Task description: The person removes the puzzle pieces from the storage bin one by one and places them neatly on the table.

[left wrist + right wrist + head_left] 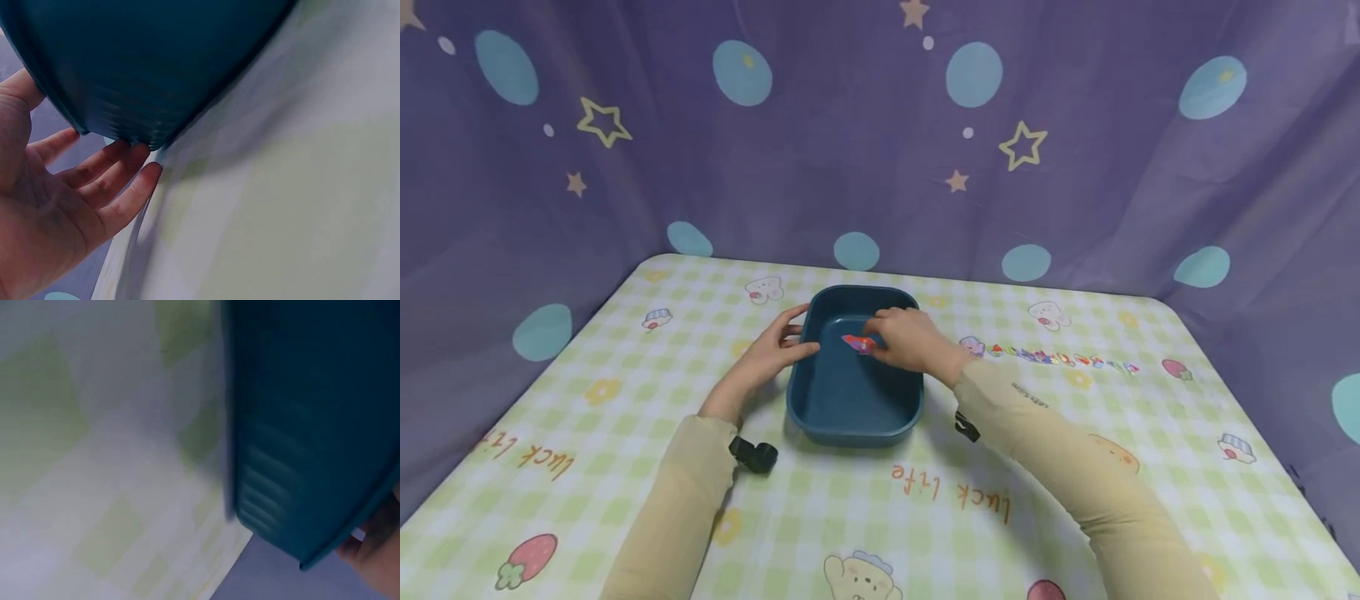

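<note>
A dark teal rectangular plastic bin (pixel 853 404) stands in the middle of the table. At its left side my left hand (pixel 769 348) holds the wall, thumb over the rim and fingers on the outside. The left wrist view shows these fingertips (pixel 134 156) against the bin's ribbed outer wall. My right hand (pixel 913 340) reaches over the right rim into the bin. Between its thumb and fingers it pinches a small, flat, red and purple piece (pixel 857 342), pointed at its left end. In the right wrist view the bin wall hides most of this hand.
To the right, a row of several small, colourful pieces (pixel 1063 359) lies on the table, partly behind the right forearm. A green and white checked cloth (pixel 625 467) with printed pictures covers the table. Behind it hangs a purple patterned curtain (pixel 880 150).
</note>
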### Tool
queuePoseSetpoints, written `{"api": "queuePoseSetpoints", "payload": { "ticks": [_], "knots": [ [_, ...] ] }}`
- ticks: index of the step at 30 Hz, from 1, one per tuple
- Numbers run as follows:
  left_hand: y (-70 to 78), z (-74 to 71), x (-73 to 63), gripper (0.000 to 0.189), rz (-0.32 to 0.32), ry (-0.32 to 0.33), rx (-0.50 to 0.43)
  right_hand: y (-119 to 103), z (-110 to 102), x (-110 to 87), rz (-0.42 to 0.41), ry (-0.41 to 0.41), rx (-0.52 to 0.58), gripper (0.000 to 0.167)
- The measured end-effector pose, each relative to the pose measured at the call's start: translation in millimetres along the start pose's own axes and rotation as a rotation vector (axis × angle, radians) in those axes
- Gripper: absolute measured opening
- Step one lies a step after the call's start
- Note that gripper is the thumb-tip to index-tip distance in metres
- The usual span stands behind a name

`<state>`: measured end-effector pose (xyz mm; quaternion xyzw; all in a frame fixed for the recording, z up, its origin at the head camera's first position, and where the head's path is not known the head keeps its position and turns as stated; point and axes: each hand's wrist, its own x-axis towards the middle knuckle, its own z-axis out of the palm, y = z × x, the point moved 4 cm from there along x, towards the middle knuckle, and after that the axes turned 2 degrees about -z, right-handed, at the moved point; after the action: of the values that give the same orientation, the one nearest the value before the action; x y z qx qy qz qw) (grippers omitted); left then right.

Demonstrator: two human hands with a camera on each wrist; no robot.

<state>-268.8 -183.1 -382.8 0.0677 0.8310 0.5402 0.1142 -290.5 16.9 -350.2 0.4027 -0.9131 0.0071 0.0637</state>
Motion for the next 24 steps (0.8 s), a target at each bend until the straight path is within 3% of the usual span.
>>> {"api": "queuePoseSetpoints", "payload": {
  "ticks": [5,13,24],
  "knots": [
    [11.3,3.8,-11.1,0.073,-0.008,0.000,0.009,-2,15,8.2,0.033,-0.082,-0.033,0.034],
    [12.0,2.9,-12.0,0.072,-0.004,-0.005,-0.012,0,21,16.6,0.096,-0.168,-0.012,0.032],
    [11.0,2.9,-8.9,0.072,-0.010,-0.007,-0.012,3,21,24.7,0.116,-0.147,-0.005,0.019]
  ]
}}
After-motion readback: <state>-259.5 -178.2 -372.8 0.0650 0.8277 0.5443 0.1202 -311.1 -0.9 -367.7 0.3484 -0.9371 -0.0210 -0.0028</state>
